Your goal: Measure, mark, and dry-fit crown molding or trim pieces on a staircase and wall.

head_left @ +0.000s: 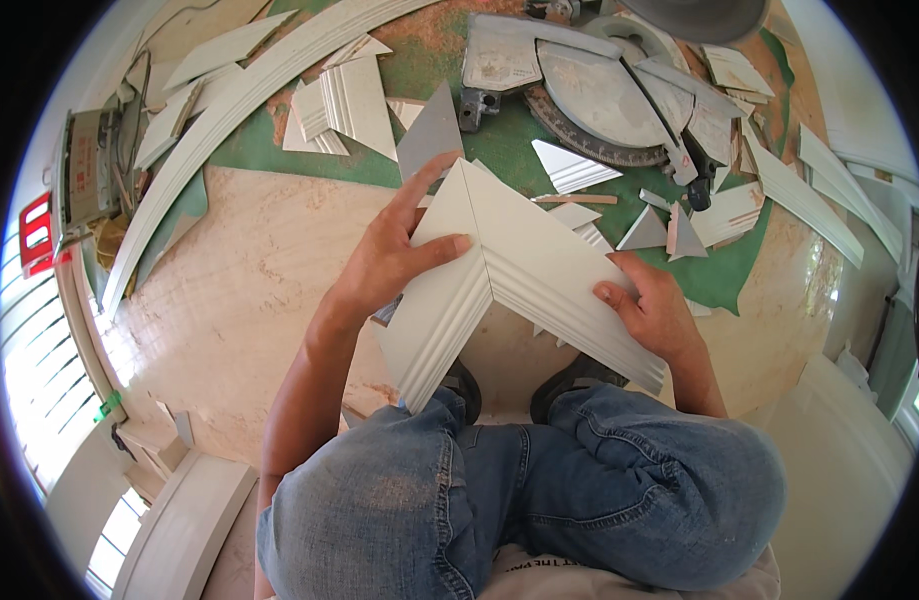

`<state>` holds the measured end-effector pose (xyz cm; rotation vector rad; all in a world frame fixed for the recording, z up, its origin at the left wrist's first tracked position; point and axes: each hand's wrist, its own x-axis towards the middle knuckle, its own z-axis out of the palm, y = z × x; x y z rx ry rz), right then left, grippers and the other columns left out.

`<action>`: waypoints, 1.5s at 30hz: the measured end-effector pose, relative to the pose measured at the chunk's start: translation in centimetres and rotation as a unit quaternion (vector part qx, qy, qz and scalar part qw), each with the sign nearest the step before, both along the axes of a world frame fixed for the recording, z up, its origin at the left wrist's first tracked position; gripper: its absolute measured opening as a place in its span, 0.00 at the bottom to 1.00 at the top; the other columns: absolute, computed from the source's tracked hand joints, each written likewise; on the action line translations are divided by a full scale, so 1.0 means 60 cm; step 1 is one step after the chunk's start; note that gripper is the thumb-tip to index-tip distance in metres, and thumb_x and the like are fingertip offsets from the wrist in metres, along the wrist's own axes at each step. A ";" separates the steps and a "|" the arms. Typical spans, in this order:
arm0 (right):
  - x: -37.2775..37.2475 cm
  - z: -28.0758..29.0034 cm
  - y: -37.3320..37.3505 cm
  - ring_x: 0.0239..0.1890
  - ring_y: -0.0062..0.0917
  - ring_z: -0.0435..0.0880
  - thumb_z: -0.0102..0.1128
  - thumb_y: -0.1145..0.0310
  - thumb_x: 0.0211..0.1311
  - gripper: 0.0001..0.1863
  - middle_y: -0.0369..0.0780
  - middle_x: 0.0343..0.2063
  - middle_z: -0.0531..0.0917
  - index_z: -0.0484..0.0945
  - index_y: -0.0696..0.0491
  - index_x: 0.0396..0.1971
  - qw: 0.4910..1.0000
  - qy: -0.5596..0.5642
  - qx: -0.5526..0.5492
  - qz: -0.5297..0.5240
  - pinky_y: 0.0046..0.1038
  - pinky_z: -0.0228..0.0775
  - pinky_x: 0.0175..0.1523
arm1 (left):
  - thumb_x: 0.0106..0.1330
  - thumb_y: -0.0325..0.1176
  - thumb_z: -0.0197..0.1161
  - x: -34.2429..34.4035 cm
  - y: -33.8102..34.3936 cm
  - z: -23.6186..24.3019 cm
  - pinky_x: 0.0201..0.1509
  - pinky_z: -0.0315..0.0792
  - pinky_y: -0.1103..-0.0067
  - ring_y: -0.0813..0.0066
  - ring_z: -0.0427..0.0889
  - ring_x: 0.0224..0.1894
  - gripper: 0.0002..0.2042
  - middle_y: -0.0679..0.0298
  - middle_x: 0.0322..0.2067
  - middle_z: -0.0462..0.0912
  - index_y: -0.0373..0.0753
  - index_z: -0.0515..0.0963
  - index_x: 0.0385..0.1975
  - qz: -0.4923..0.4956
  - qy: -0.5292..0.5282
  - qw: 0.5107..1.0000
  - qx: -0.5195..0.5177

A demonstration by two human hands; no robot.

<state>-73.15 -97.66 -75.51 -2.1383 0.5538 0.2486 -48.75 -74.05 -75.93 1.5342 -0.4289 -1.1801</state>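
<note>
My left hand (394, 250) grips the left piece of white moulding (444, 300), thumb on its face and fingers along its upper edge. My right hand (651, 310) grips the right piece of white moulding (549, 260), thumb on top. The two mitred ends meet in a pointed corner near the top, forming an upside-down V above my knees in blue jeans (519, 500). I am squatting, with my dark shoes (569, 380) partly hidden under the moulding.
A mitre saw (589, 90) stands on a green mat (279, 150) ahead. Several white moulding offcuts (344, 105) and triangular scraps (669, 232) lie around it. A long curved moulding strip (229, 110) runs at the left. The floor is beige stone (249, 290).
</note>
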 end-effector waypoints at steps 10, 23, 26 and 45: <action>-0.002 -0.004 0.004 0.37 0.51 0.87 0.66 0.55 0.70 0.21 0.55 0.36 0.86 0.80 0.58 0.51 1.000 -0.003 0.011 -0.008 0.41 0.77 0.41 | 0.66 0.35 0.71 0.002 -0.006 -0.010 0.65 0.70 0.75 0.73 0.77 0.57 0.42 0.59 0.62 0.75 0.43 0.56 0.78 -0.019 -0.033 0.999 0.010; -0.004 -0.010 0.003 0.38 0.52 0.87 0.64 0.56 0.71 0.21 0.56 0.35 0.86 0.79 0.59 0.49 1.000 -0.018 0.010 0.001 0.42 0.77 0.43 | 0.68 0.36 0.70 0.001 -0.007 -0.014 0.65 0.70 0.75 0.72 0.77 0.58 0.39 0.59 0.63 0.74 0.44 0.57 0.78 -0.020 -0.026 0.999 0.018; -0.004 -0.011 0.004 0.38 0.52 0.87 0.64 0.55 0.71 0.21 0.56 0.34 0.86 0.79 0.59 0.49 1.000 -0.024 0.001 0.004 0.42 0.77 0.43 | 0.69 0.36 0.69 0.001 -0.006 -0.016 0.64 0.70 0.75 0.72 0.77 0.58 0.39 0.58 0.63 0.74 0.44 0.57 0.78 -0.017 -0.037 0.999 0.011; -0.003 -0.012 0.005 0.38 0.52 0.87 0.64 0.56 0.71 0.20 0.56 0.35 0.86 0.80 0.59 0.48 1.000 -0.029 0.003 0.005 0.42 0.77 0.42 | 0.71 0.35 0.67 0.000 -0.007 -0.015 0.69 0.66 0.75 0.71 0.73 0.63 0.37 0.59 0.67 0.69 0.43 0.57 0.78 -0.025 -0.035 0.999 0.014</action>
